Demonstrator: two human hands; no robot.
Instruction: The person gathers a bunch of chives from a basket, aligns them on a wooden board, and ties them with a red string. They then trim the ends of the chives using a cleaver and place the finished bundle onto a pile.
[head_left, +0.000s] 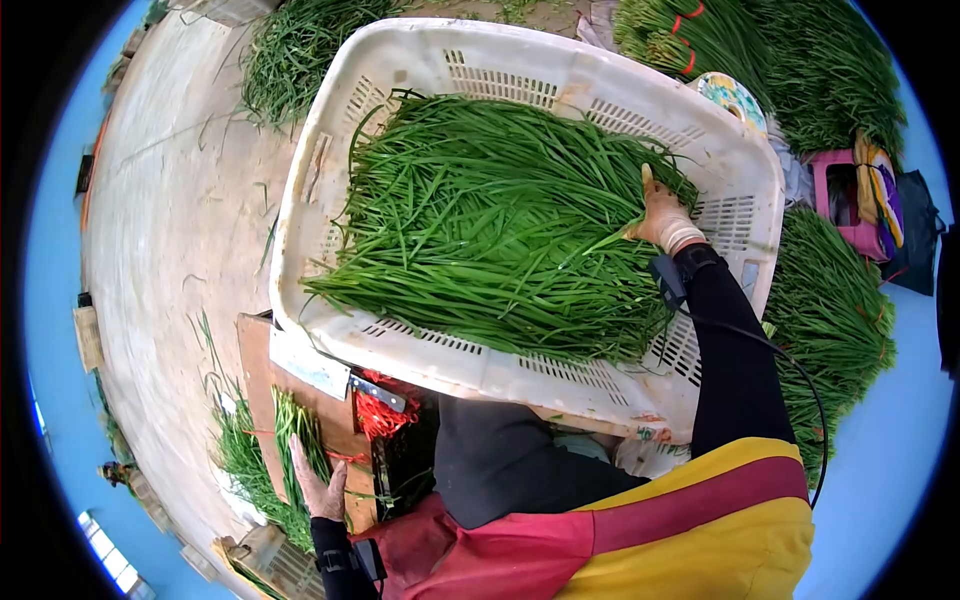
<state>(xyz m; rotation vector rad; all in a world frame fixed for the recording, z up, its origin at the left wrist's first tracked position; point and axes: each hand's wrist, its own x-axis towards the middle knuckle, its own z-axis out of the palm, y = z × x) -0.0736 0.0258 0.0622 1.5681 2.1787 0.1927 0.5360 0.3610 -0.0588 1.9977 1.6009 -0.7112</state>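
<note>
A white plastic crate [530, 45] lies in front of me, with a thick layer of long green garlic chives [500, 220] in it. At the crate's right side, my right hand [664, 215], wrapped at the wrist, presses on the chives with thumb and a finger spread apart; its other fingers are partly hidden. Down at the left, my left hand [320, 488] is open, fingers stretched out beside a small bunch of chives [297, 425] on a brown board [262, 390]. A red tie [347, 458] shows near its fingertips.
A knife [380, 392] lies by the crate's near edge, over a heap of red ties [382, 415]. More chives [830, 310] are piled along the right, beside a pink stool [835, 185]. Loose greens [300, 60] lie on the concrete floor [180, 200] at the far left.
</note>
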